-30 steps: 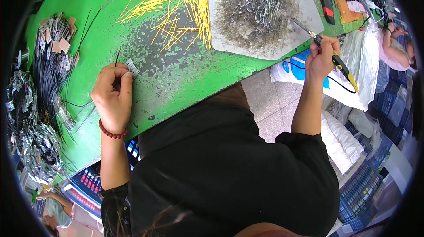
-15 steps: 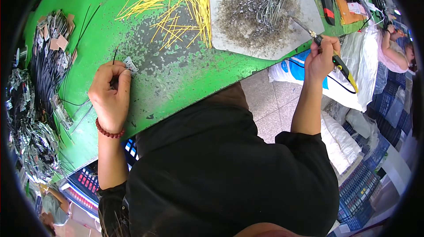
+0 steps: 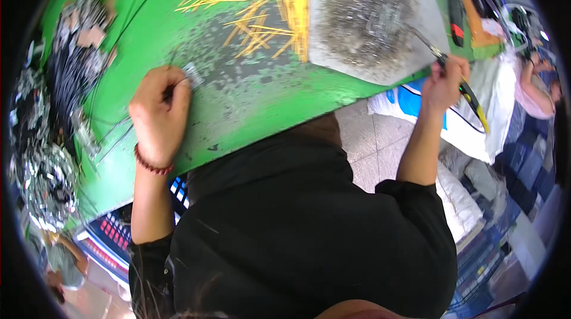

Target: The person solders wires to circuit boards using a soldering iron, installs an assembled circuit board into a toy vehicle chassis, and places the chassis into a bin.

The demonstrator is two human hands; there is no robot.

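Note:
My left hand [image 3: 159, 113], a red bead bracelet on its wrist, rests at the green table with its fingers closed. Between thumb and forefinger it pinches a small silvery piece [image 3: 192, 75], blurred and mostly covered by the fingers. Over at the table's right edge, my right hand [image 3: 444, 88] grips a soldering iron [image 3: 474, 103] with a black and yellow handle. The iron's metal tip reaches over a pale board [image 3: 324, 51]. On that board lies a tangle of thin silvery solder wire [image 3: 383, 18] amid grey-brown residue.
Thin yellow sticks [image 3: 299, 15] lie beside the board. Bundled black wires [image 3: 68, 72] and shiny strip-like parts [image 3: 50, 182] crowd the table's left side. A red and black tool [image 3: 455, 18] lies at the far right. White sacks [image 3: 488, 105] stand beside the table; other people are nearby.
The whole view has shifted, so the table's things appear farther right. Both hands keep their grips. The dark wire that stuck up by my left fingers no longer shows clearly.

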